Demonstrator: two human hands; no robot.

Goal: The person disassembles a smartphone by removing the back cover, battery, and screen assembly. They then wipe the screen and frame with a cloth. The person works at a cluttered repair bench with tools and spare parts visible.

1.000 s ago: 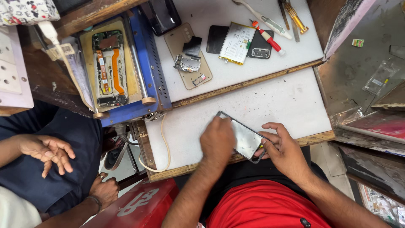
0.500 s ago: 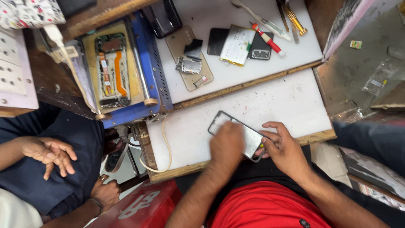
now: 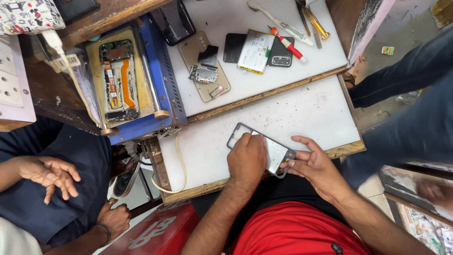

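- Grey metal is what the work turns on: a stripped phone frame (image 3: 262, 148) lies flat on the lower white counter (image 3: 306, 113), near its front edge, with a pale panel still filling most of the frame and one end open.
- Left hand (image 3: 247, 158) presses down on the frame's middle, fingers curled together on it, pinning it to the counter.
- Right hand (image 3: 317, 165) steadies the frame's near end, thumb and fingertips closed lightly on the corner, the other fingers spread apart.
- Judging by the layout, disassembly looks well advanced: a tan back cover (image 3: 204, 66) with a small circuit board (image 3: 203, 74) on it, a battery (image 3: 255, 51) and a dark camera module (image 3: 281, 60) already lie apart on the upper counter.
- What remains seems to be work on the frame itself; whether parts are coming off or going on, I cannot tell.
- A red-handled screwdriver (image 3: 288, 45), a yellow-handled tool (image 3: 315, 22) and a pale plastic pry tool (image 3: 278, 20) rest near the far edge.
- To the left, a blue heating machine (image 3: 163, 80) holds another opened phone (image 3: 117, 80) with an orange ribbon cable.
- Both counters are white, speckled and wood-edged; the shop is cramped, with another person's hands (image 3: 49, 175) at the left and someone's dark trouser leg (image 3: 415, 94) at the right.
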